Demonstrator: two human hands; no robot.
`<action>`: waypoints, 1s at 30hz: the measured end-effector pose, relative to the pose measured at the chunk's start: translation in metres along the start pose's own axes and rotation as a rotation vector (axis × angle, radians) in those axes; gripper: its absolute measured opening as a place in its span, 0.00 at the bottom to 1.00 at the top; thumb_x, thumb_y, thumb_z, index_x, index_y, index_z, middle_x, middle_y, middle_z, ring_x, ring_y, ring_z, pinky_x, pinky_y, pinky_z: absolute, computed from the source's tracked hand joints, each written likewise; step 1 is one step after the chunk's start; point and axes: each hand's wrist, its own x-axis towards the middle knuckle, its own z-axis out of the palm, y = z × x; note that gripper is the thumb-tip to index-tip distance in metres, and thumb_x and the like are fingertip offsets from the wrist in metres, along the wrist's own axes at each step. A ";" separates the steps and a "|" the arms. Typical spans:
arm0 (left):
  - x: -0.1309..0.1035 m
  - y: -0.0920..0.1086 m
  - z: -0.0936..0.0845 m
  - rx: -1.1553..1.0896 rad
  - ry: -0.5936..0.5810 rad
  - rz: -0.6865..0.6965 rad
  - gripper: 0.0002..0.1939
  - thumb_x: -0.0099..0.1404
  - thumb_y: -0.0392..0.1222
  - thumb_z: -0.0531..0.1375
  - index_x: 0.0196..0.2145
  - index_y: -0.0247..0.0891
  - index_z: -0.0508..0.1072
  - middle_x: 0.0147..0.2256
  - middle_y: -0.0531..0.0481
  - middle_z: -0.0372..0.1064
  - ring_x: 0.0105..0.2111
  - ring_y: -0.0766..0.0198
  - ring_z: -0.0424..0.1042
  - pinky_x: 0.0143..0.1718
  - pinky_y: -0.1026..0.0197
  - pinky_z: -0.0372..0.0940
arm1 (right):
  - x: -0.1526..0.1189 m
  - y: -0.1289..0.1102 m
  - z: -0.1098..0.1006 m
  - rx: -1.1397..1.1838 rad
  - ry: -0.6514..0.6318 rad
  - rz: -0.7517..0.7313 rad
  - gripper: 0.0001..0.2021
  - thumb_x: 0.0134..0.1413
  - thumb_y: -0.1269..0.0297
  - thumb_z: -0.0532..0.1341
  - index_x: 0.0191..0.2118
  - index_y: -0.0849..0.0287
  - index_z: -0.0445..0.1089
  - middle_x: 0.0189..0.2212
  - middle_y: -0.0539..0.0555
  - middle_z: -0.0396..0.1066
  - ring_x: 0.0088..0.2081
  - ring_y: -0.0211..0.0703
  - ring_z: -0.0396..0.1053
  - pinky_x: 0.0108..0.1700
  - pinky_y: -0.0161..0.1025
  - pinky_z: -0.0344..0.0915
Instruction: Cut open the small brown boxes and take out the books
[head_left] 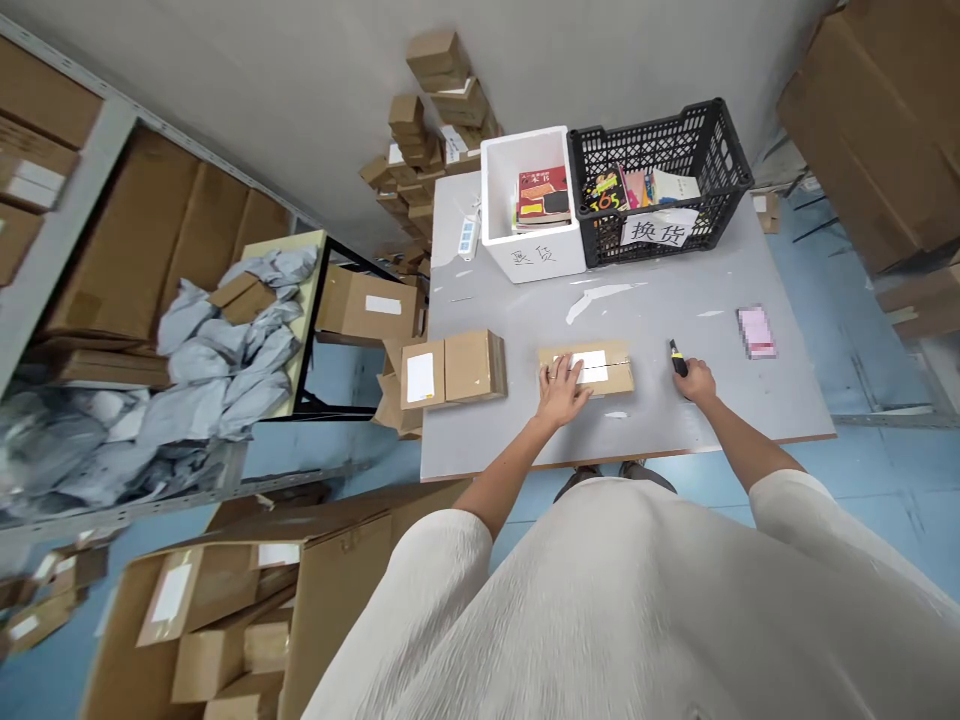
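My left hand rests on top of a small cardboard box, its fingers spread over the left part of a white label. A slit or seam runs along the top of that box. To the right, my right hand is closed around a black and yellow utility knife, which points away from me just above or on the table. Whether its blade is out I cannot tell. A taped cardboard box with a white label stands left of my left hand.
On the grey table stand a white foam box and a black crate, both holding books. A pink item lies at right. A power strip is at back left. An open carton of parcels stands lower left.
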 end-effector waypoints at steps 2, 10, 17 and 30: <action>-0.005 -0.006 -0.002 0.010 -0.008 -0.029 0.34 0.79 0.57 0.53 0.76 0.43 0.59 0.78 0.36 0.48 0.79 0.42 0.44 0.78 0.34 0.39 | 0.001 0.000 0.007 -0.007 -0.021 0.019 0.23 0.56 0.55 0.67 0.56 0.59 0.74 0.54 0.69 0.72 0.56 0.66 0.71 0.55 0.56 0.71; -0.013 -0.019 -0.010 0.029 -0.020 -0.101 0.31 0.81 0.54 0.48 0.76 0.43 0.59 0.77 0.36 0.51 0.79 0.45 0.46 0.77 0.36 0.43 | -0.003 -0.003 0.016 -0.057 0.032 -0.019 0.25 0.59 0.52 0.66 0.59 0.59 0.69 0.57 0.70 0.70 0.58 0.67 0.68 0.59 0.61 0.67; -0.011 -0.025 -0.007 -0.033 0.047 -0.133 0.34 0.78 0.56 0.53 0.76 0.41 0.58 0.78 0.33 0.47 0.78 0.42 0.46 0.76 0.35 0.46 | -0.027 -0.060 -0.005 0.264 -0.029 -0.332 0.21 0.68 0.53 0.57 0.58 0.57 0.73 0.52 0.63 0.75 0.47 0.54 0.75 0.59 0.54 0.71; -0.016 -0.053 0.004 -0.321 0.178 -0.172 0.46 0.73 0.50 0.60 0.79 0.37 0.45 0.73 0.30 0.61 0.72 0.41 0.60 0.70 0.38 0.57 | -0.062 -0.128 -0.038 0.467 -0.015 -0.440 0.20 0.66 0.47 0.59 0.52 0.54 0.78 0.57 0.61 0.77 0.50 0.52 0.77 0.57 0.54 0.75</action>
